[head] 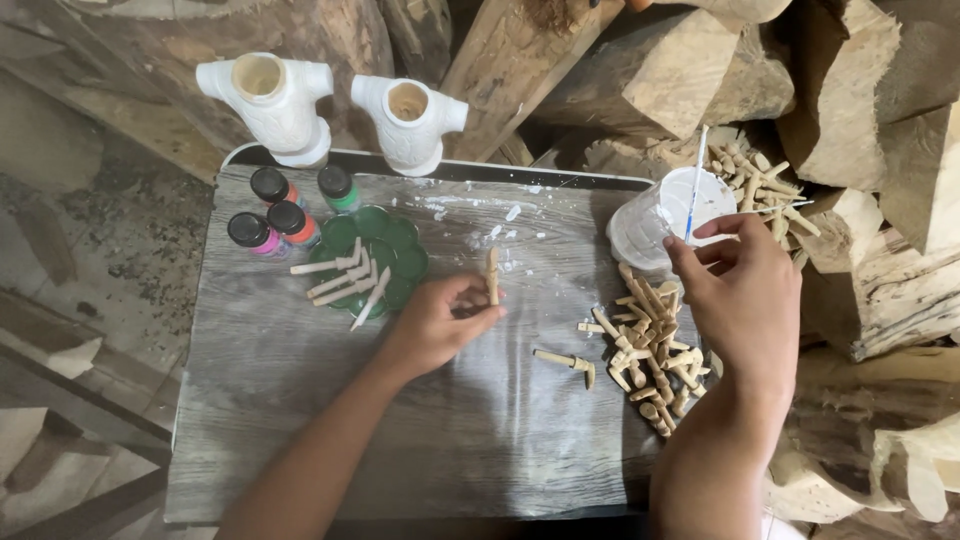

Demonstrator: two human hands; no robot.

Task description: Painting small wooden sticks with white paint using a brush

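One wooden peg [492, 276] upright, pinched between left hand [432, 325] fingers [470, 296].

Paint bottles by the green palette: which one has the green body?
The green paint bottle, rightmost of the four and nearest the white torso figures. The others show pink, orange-red and red bodies; all have black caps.
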